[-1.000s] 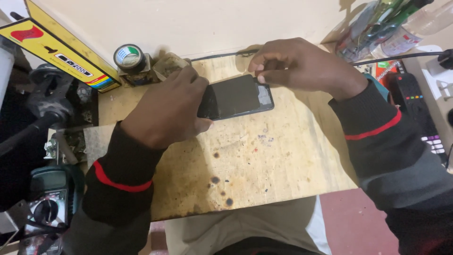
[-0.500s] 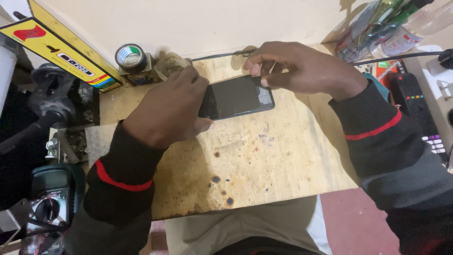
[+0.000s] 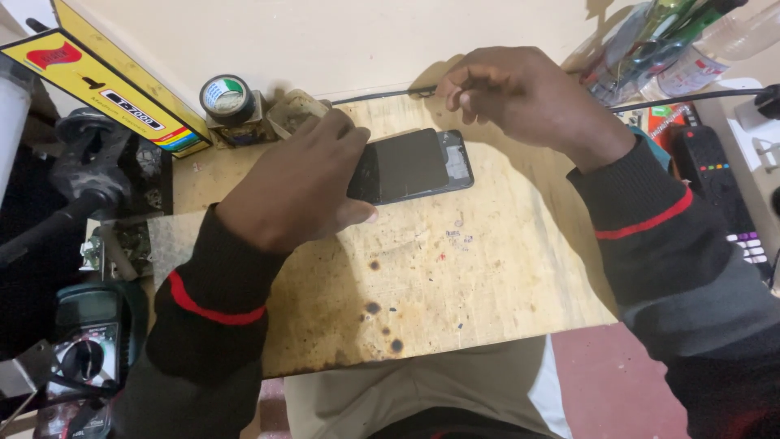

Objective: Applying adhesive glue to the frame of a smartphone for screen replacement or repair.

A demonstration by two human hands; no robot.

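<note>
left hand [image 3: 296, 183] clamps the black rectangular phone [image 3: 410, 165] flat on the scorched plywood tabletop [image 3: 455, 276]; right hand [image 3: 512, 93] hovers above its far end, fingers pinched narrow, contents unclear. disassembly seems underway; next calls for steady prying.

The left hand [image 3: 296, 183] gripped the near end of a dark phone [image 3: 410, 165] lying flat on a stained wooden board [image 3: 455, 276], fingers over its edge. The right hand [image 3: 520, 93] was raised just beyond the phone's far end, fingertips pinched together, apart from the screen. A tape roll [image 3: 225, 95] stood just past the left hand, and a remote control [image 3: 723, 191] lay outward of the right wrist.
</note>
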